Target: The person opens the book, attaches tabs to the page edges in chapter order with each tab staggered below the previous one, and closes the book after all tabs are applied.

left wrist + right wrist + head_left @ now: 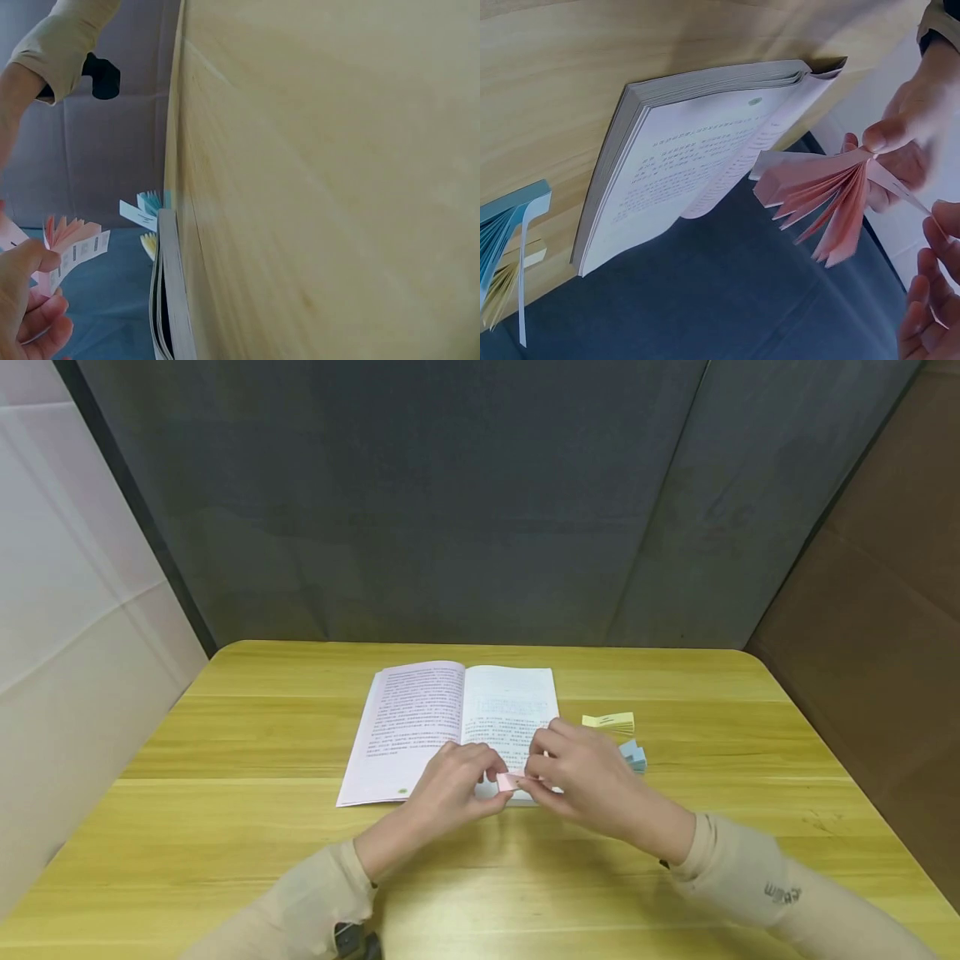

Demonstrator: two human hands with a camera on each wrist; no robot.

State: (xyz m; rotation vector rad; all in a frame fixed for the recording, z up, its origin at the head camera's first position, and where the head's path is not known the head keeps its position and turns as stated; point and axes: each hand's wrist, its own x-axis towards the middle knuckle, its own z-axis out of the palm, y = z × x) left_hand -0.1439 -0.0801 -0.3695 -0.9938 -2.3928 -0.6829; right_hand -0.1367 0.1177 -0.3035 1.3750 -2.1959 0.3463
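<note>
Over the lower edge of an open book (414, 718), both hands meet at a small fan-folded pad of pink sticky notes (508, 782). My left hand (456, 777) pinches the pad between thumb and fingers. With thumb and fingertips, my right hand (588, 777) pinches the far end of one pink strip (897, 184), which stretches out from the pad. The right wrist view shows the pad's pink leaves (817, 187) spread like a fan, held up off the page. In the left wrist view, a white printed strip (81, 255) runs along the pad beside the left thumb.
A yellow sticky-note pad (611, 722) and a blue one (636, 757) lie on the wooden table (225, 777) to the right of the book. A dark curtain (450, 510) hangs behind the table, with a pale sheet (82, 568) at left and a brown one (877, 577) at right.
</note>
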